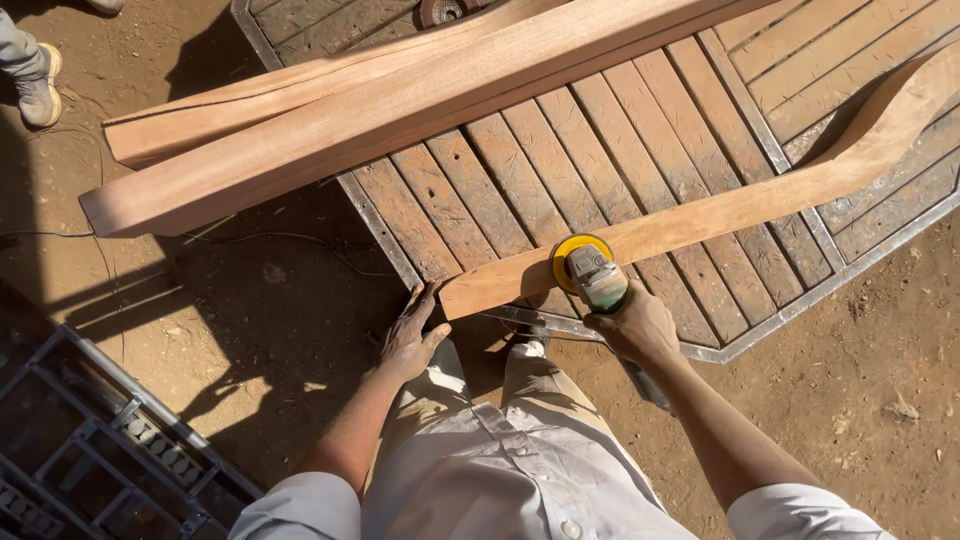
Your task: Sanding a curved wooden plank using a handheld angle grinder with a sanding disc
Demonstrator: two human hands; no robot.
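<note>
A: The view is lit by hard, low sunlight; long dark shadows fall leftward over the dirt ground (250, 330).

B: Focus is sharp throughout, without motion blur. The long planks (400, 100) bow slightly near the frame edges, and the pale shirt (500, 470) glares mildly.

Open dirt ground (250, 330) left of the left hand (410, 335), free down to the metal grating (90, 450) at lower left. Thin cable (300, 240) crosses that dirt. Curved plank (720, 215) blocks the slatted platform (520, 185) ahead; sander (590, 272) sits on its near end under the right hand (638, 325). Long beams (380, 110) bar the far side. Clear slats between beams and plank.
</note>
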